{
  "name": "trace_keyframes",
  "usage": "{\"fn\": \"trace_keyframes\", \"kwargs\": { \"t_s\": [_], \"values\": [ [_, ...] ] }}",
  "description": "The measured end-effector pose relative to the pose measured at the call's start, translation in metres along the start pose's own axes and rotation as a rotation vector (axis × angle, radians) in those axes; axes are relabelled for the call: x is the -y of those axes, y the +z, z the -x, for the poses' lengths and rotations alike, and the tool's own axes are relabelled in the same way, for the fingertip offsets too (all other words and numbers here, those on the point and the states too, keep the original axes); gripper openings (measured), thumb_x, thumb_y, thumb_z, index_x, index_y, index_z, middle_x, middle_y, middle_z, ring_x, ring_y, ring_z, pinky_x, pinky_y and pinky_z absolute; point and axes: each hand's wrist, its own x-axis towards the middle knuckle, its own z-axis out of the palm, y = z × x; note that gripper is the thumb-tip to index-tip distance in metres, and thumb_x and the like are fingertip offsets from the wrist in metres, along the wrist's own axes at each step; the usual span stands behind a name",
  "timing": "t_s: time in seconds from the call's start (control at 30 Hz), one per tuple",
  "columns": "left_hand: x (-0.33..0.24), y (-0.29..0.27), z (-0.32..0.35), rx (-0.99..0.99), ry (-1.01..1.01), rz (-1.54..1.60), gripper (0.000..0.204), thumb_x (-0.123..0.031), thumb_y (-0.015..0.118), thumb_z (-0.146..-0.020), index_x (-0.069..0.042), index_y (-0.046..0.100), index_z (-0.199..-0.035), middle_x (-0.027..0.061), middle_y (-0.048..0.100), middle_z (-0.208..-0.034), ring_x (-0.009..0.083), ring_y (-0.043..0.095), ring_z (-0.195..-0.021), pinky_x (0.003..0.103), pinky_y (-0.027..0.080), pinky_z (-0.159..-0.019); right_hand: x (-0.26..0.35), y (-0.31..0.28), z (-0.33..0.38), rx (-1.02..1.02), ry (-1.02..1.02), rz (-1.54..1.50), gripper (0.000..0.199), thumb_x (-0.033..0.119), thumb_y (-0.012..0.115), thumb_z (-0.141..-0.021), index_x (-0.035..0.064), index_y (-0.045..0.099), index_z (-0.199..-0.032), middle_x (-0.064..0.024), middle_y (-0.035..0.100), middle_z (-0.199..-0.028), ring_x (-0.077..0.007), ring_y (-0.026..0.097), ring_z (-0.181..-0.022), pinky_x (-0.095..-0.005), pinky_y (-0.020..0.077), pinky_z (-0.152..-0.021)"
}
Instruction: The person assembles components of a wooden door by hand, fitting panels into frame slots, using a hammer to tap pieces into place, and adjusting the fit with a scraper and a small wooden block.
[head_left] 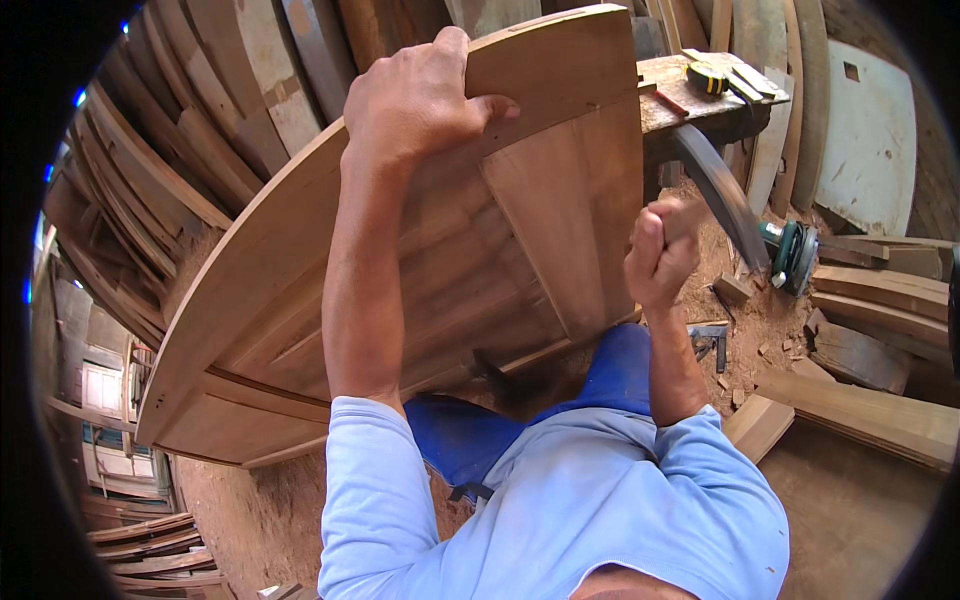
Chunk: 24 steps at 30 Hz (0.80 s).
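A large arched wooden door panel (540, 190) stands on edge, tilted in front of my legs. My left hand (415, 105) is clasped over its curved upper edge, with the thumb on the near face and the fingers partly hidden beyond the edge. To the right of the panel, my right hand (662, 255) is closed round the wooden handle of a tool (722, 195). The tool has a long, curved, dark grey head that looks smeared by motion, so its exact kind is unclear. It is apart from the panel.
A wooden bench (665, 105) behind the panel carries a yellow-black tape measure (707, 78) and a red pencil-like stick (671, 103). A green power sander (793, 255) lies at right, near stacked boards (870, 415). Curved planks (150, 160) lean at left; shavings and offcuts litter the floor.
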Motion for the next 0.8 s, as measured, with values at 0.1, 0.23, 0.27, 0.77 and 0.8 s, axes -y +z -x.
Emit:
{"fn": "trace_keyframes", "kwargs": {
  "t_s": [0.1,0.23,0.27,0.77,0.8],
  "values": [
    [-0.001,0.001,-0.002,0.023,-0.006,-0.002,0.071,-0.063,0.085,-0.069,-0.012,0.064,-0.114,0.0113,0.076,-0.096,0.0334,0.073,-0.096,0.047,0.056,-0.081,-0.011,0.005,0.006,0.031,-0.096,0.139,0.023,0.022,0.062,-0.101,0.0001,0.061,-0.094,-0.0185,0.065,-0.084,-0.0375,0.068,-0.08,-0.0459,0.0497,-0.069],
    [0.004,0.003,-0.002,-0.037,0.034,-0.015,0.072,-0.064,0.084,-0.069,-0.012,0.064,-0.115,0.0116,0.076,-0.094,0.034,0.073,-0.095,0.048,0.056,-0.081,0.006,0.013,-0.012,0.077,-0.017,0.081,0.022,0.022,0.059,-0.103,0.0004,0.059,-0.097,-0.0131,0.057,-0.069,-0.0255,0.059,-0.06,-0.0396,0.0476,-0.058],
    [0.005,0.003,-0.002,-0.03,0.027,-0.004,0.072,-0.064,0.084,-0.069,-0.012,0.063,-0.115,0.012,0.076,-0.095,0.0343,0.072,-0.096,0.048,0.055,-0.082,0.014,0.008,-0.004,0.043,-0.042,0.045,0.021,0.021,0.059,-0.103,0.0004,0.057,-0.099,-0.014,0.058,-0.072,-0.0248,0.061,-0.062,-0.0391,0.0476,-0.058],
    [0.002,0.0,-0.003,0.039,-0.008,0.007,0.073,-0.066,0.082,-0.07,-0.012,0.063,-0.114,0.013,0.076,-0.099,0.0343,0.072,-0.1,0.049,0.056,-0.085,-0.002,0.013,-0.006,-0.024,-0.213,0.13,0.026,0.025,0.056,-0.106,0.0016,0.055,-0.093,-0.0087,0.054,-0.069,-0.0164,0.054,-0.058,-0.0344,0.0439,-0.055],
    [0.003,0.001,-0.003,0.023,0.009,-0.003,0.073,-0.066,0.082,-0.07,-0.012,0.063,-0.114,0.0127,0.076,-0.099,0.0341,0.072,-0.1,0.049,0.056,-0.084,-0.003,0.015,-0.016,0.046,-0.121,0.248,0.024,0.024,0.056,-0.105,0.0008,0.057,-0.098,-0.0093,0.056,-0.068,-0.0147,0.056,-0.06,-0.0321,0.0432,-0.054]
  ]
}}
